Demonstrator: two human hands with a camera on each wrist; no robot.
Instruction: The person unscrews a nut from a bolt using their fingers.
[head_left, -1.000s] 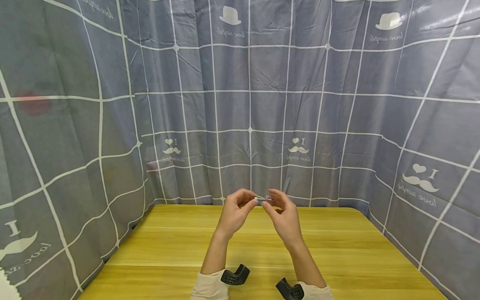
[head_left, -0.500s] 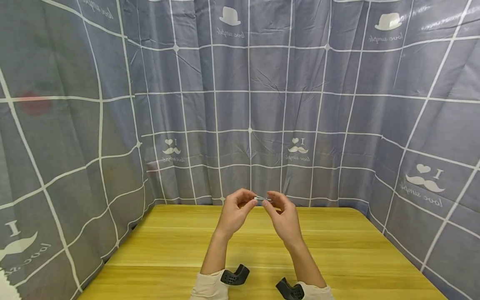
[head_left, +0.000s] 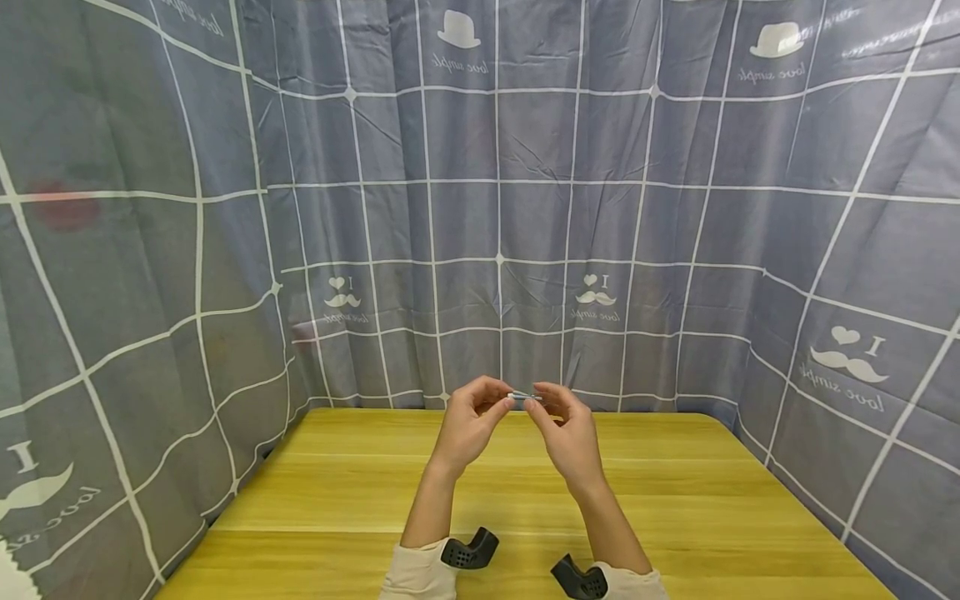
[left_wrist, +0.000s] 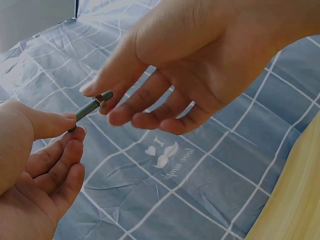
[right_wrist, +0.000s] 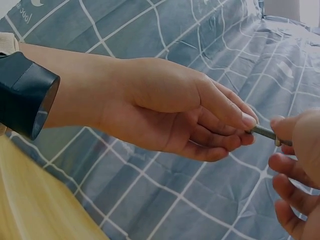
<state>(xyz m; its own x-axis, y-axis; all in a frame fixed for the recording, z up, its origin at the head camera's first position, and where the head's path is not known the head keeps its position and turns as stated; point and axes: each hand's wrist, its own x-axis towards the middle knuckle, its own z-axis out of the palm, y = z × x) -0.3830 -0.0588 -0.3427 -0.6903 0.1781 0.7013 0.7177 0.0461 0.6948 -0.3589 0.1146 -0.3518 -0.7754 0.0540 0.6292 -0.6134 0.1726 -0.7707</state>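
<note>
A threaded metal bolt (left_wrist: 86,111) is held up above the far part of the table, lying almost level in the head view. My left hand (head_left: 467,429) pinches its head end between thumb and index finger, the other fingers curled below. Near the bolt's free end sits a small brassy nut (left_wrist: 102,103). Thumb and index finger of my right hand (head_left: 572,437) are around this nut, the thumb on the near side and the index finger behind. In the right wrist view, bare thread of the bolt (right_wrist: 264,131) shows between the two hands.
A yellow wood-grain table (head_left: 517,517) lies below the forearms. Grey curtains (head_left: 465,225) with white grid lines enclose it at the back and both sides. Each cuff carries a black camera mount, one at the left wrist (head_left: 471,550) and one at the right (head_left: 579,577).
The fingers of my right hand have shifted slightly around the nut end, the index finger a little lower than before. My left hand keeps its hold on the bolt.
</note>
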